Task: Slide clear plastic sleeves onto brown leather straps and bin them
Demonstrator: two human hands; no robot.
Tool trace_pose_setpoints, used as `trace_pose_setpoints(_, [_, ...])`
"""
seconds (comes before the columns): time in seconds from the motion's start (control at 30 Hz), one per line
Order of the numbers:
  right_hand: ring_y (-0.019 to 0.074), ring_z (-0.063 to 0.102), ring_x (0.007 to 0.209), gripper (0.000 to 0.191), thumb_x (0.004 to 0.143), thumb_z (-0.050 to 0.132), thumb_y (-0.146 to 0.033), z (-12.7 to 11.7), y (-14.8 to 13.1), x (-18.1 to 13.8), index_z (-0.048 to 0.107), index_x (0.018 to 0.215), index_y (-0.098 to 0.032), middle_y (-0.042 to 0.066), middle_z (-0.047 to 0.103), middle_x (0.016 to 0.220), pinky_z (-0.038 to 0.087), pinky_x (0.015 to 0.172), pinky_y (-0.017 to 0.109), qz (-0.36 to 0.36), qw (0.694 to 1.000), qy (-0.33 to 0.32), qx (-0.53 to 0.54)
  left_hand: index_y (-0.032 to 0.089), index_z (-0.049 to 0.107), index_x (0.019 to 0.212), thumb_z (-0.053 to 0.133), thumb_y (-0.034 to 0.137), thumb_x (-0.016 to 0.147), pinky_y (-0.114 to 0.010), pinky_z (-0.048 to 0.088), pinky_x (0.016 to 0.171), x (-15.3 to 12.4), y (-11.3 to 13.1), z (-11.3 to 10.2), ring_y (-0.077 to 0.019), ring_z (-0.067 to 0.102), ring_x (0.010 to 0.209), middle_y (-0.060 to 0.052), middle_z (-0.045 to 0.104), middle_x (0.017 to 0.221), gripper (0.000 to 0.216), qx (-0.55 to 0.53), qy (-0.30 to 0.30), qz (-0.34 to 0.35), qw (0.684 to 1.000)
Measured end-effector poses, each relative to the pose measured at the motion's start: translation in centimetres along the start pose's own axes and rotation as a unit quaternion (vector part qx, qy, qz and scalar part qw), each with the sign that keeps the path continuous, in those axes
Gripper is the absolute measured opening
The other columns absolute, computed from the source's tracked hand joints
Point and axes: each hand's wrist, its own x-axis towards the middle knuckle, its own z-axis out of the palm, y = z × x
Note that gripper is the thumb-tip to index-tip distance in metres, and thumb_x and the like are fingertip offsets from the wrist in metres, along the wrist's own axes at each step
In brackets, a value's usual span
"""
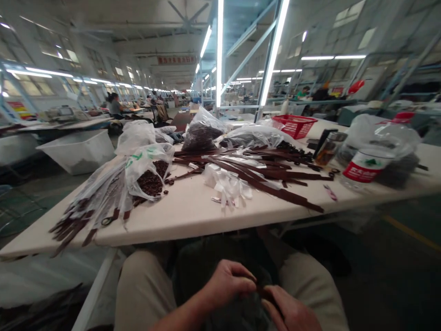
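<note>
Low over my lap, my left hand [229, 281] pinches one end of a dark brown strap [264, 293] between thumb and fingers. Close beside it, my right hand [291, 310] grips the same strap, its fingers closed. Most of the strap is hidden by the hands and dark against the cloth below. On the table in front lies a fanned pile of similar brown straps [275, 186]. White slips of paper or plastic [229, 184] are heaped at its near side. To the left, a clear bag [151, 177] spills small brown pieces, possibly buttons, beside plastic-wrapped brown straps [93, 202].
The pale table [193, 223] has its front edge just beyond my knees. On the right stand a cut water bottle [365, 168], a glass jar [329, 149] and pink-handled snips [330, 192]. A red basket [294, 125] sits behind. A white bin [81, 149] stands left.
</note>
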Motion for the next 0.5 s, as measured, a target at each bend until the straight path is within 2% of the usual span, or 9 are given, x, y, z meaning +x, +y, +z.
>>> trace_pose_setpoints(0.13, [0.0181,0.070,0.074,0.024,0.098,0.040,-0.033,-0.4,-1.4,-0.5,0.062,0.093,-0.023,0.004,0.071,0.086,0.050,0.064,0.027,0.033,0.999,-0.011,-0.028,0.011,0.078,0.080,0.082,0.034,0.055,-0.024,0.041,0.052,-0.4,0.0,-0.1,-0.0104,0.053,0.048,-0.002,0.064,0.056,0.034,0.010,-0.025,-0.006,1.000])
trace_pose_setpoints(0.27, [0.0193,0.067,0.075,0.025,0.097,0.040,-0.033,-1.0,-2.4,-0.4,0.060,0.089,-0.020,0.006,0.069,0.082,0.046,0.065,0.028,0.073,0.996,-0.052,0.008,0.012,0.079,0.084,0.084,0.036,0.055,-0.025,0.045,0.057,-0.8,-0.4,0.7,-0.0111,0.056,0.053,-0.006,0.070,0.067,0.038,0.014,-0.060,-0.026,0.998])
trace_pose_setpoints(0.4, [0.0168,0.063,0.073,0.029,0.097,0.043,-0.037,-2.0,-3.1,0.5,0.060,0.082,-0.019,0.003,0.067,0.077,0.044,0.066,0.027,0.096,0.984,-0.092,0.121,0.013,0.079,0.092,0.085,0.037,0.056,-0.024,0.047,0.058,-1.3,-0.8,1.4,-0.0115,0.058,0.057,-0.008,0.072,0.075,0.044,-0.019,-0.064,-0.024,0.997])
trace_pose_setpoints(0.5, [0.0156,0.062,0.075,0.030,0.096,0.045,-0.040,-2.7,-3.5,1.3,0.063,0.086,-0.018,0.002,0.068,0.080,0.045,0.068,0.026,0.103,0.959,-0.111,0.240,0.014,0.076,0.102,0.084,0.039,0.059,-0.023,0.047,0.057,-1.6,-0.4,1.3,-0.0111,0.057,0.056,-0.006,0.072,0.076,0.050,-0.046,-0.067,0.002,0.997])
